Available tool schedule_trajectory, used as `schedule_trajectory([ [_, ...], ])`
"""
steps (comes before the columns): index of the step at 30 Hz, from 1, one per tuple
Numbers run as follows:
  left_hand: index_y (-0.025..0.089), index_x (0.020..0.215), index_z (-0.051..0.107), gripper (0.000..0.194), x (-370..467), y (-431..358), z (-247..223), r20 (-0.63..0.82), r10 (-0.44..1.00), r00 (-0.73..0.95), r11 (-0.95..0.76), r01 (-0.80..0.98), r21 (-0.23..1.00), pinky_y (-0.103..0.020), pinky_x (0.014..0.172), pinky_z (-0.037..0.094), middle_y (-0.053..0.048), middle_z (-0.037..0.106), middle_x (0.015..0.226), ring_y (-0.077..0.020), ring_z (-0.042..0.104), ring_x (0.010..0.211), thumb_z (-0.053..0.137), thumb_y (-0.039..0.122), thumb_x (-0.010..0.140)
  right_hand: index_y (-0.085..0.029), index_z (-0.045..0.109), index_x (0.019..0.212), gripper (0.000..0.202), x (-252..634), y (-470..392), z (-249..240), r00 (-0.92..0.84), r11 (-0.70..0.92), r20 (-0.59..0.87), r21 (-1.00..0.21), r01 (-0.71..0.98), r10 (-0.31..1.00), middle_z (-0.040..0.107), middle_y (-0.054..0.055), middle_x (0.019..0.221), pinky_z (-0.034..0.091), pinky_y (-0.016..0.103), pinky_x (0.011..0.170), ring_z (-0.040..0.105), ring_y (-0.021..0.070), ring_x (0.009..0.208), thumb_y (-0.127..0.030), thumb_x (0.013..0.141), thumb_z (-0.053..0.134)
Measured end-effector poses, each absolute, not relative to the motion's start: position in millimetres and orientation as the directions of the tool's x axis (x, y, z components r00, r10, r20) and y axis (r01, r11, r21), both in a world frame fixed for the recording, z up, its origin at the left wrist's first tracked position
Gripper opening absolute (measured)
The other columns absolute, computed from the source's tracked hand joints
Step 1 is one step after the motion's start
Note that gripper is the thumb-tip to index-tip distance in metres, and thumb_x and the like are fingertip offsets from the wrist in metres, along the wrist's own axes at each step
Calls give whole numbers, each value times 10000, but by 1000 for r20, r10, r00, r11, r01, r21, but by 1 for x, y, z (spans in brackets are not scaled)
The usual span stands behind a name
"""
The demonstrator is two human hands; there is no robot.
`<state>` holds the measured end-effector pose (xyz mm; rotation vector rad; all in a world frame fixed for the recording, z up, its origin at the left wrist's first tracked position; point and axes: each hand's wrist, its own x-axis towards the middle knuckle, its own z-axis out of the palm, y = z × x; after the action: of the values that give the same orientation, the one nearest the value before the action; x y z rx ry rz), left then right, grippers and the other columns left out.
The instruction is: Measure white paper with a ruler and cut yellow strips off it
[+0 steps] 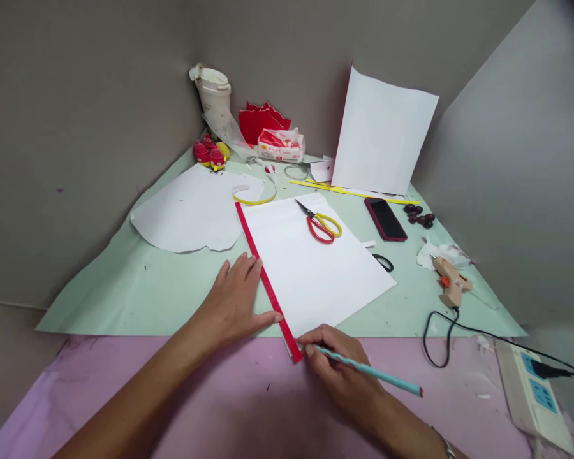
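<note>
My left hand (pixel 236 296) lies flat with fingers spread, its fingertips and thumb against a red strip (pixel 266 280) along the left edge of a white paper sheet (pixel 310 274). A light-blue pencil (pixel 373 370) is gripped in my right hand (pixel 339 360), its tip hidden near the sheet's lower corner, close to the red strip's near end. On the sheet's far part lie scissors (pixel 318 223) with one red and one yellow handle loop. Another white sheet (pixel 191 210) with a curved edge rests to the left.
A phone (pixel 385 220), dark grapes (pixel 418 217) and a corded glue gun (pixel 453 280) lie on the right. The cord runs to a power strip (pixel 536 395). Behind stand a white sheet (pixel 385 134), a tissue pack (pixel 281 146), a white container (pixel 213 92) and red-yellow ornaments (pixel 210 153).
</note>
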<state>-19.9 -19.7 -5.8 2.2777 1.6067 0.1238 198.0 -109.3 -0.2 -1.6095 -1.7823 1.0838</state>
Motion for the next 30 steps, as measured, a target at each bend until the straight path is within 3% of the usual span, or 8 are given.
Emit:
schedule_trajectory([
  [22,46,1494,329,1006,-19,-19,-6,-129,924,359,-307,900,309,-572,1204,144,-259,328,1569,-396,197,1491,630,643,743,-211,730,884,211,205,-115,-7,-195,-26,-163,-826,563,967,718,14,810,460,272,687,644,183,761,-211,875,519],
  [26,58,1499,327,999,-20,-19,-6,-131,926,354,-302,903,306,-581,1201,148,-256,328,1571,-401,198,1490,630,637,744,-216,729,821,211,211,-118,1,-202,23,-108,-832,554,973,702,7,735,448,267,634,622,178,688,-196,858,522],
  [30,81,1504,327,999,-21,-19,-8,-123,925,360,-306,895,324,-586,1199,156,-240,337,1572,-401,201,1490,630,647,739,-226,702,853,188,229,-124,19,-127,104,53,-893,439,991,651,16,696,463,263,565,601,183,632,-247,904,522],
])
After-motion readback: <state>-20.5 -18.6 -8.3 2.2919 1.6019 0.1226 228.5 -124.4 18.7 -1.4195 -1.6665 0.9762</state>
